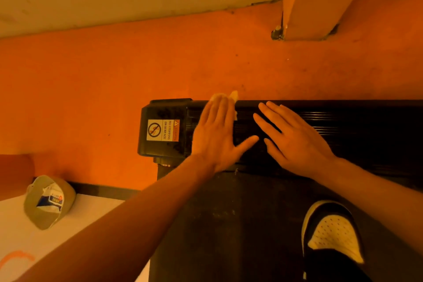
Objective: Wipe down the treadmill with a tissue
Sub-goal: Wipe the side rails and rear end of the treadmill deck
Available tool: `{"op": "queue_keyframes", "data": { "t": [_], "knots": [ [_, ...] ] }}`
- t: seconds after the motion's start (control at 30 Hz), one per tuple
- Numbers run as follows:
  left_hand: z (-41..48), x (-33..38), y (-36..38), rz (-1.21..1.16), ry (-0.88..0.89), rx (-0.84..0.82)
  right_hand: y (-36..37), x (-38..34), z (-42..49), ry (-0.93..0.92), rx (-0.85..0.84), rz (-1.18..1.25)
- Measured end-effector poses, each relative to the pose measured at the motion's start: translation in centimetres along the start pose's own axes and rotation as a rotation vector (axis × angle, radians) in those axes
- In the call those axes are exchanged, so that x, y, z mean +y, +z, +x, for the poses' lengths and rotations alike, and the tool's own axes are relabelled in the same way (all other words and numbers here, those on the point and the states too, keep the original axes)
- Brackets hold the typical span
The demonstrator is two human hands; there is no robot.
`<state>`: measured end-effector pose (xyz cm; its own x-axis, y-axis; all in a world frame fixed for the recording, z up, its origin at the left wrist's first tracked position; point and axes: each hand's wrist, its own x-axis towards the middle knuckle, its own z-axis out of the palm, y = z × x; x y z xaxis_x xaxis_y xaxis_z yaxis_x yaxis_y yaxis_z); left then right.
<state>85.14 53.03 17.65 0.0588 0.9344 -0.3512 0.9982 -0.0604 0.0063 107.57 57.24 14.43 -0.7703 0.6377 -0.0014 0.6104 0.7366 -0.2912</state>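
The black treadmill (343, 126) runs across the lower right, its ribbed side rail and end cap at the middle. My left hand (217, 135) lies flat with straight fingers on the rail, pressing a pale tissue (234, 96) that pokes out past the fingertips at the rail's far edge. My right hand (295, 139) rests flat on the rail just to the right, fingers spread, holding nothing. A warning sticker (163, 130) reading "no stepping on surface" sits on the end cap left of my left hand.
Orange floor (114, 75) surrounds the treadmill. A cap (49, 201) with a packet inside lies on a white surface at the lower left. My shoe (332, 233) stands on the dark belt (229, 224). A door edge (304, 0) with a stopper meets the wall behind.
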Motion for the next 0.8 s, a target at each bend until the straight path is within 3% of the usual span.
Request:
{"op": "queue_keyframes", "data": {
  "t": [0.07, 0.17, 0.33, 0.5, 0.6, 0.8],
  "knots": [
    [0.2, 2.6, 0.6, -0.044, 0.084, 0.020, -0.1, 0.1, -0.1, 0.000, 0.004, 0.001],
    [0.0, 0.4, 0.9, -0.014, 0.075, 0.031, -0.2, -0.1, 0.1, 0.023, 0.018, -0.005],
    [-0.7, -4.2, -0.2, 0.017, -0.222, -0.014, -0.3, -0.5, 0.1, 0.036, 0.012, -0.013],
    [0.6, 2.3, -0.1, -0.055, 0.075, 0.022, -0.3, -0.2, -0.1, 0.034, 0.024, 0.002],
    [0.5, 0.2, 0.3, -0.044, 0.140, 0.025, -0.2, -0.1, 0.0, 0.025, 0.031, 0.003],
    [-3.3, -5.3, 1.5, -0.106, -0.113, 0.069, -0.2, -0.5, 0.1, 0.053, 0.041, -0.005]
  ]
}}
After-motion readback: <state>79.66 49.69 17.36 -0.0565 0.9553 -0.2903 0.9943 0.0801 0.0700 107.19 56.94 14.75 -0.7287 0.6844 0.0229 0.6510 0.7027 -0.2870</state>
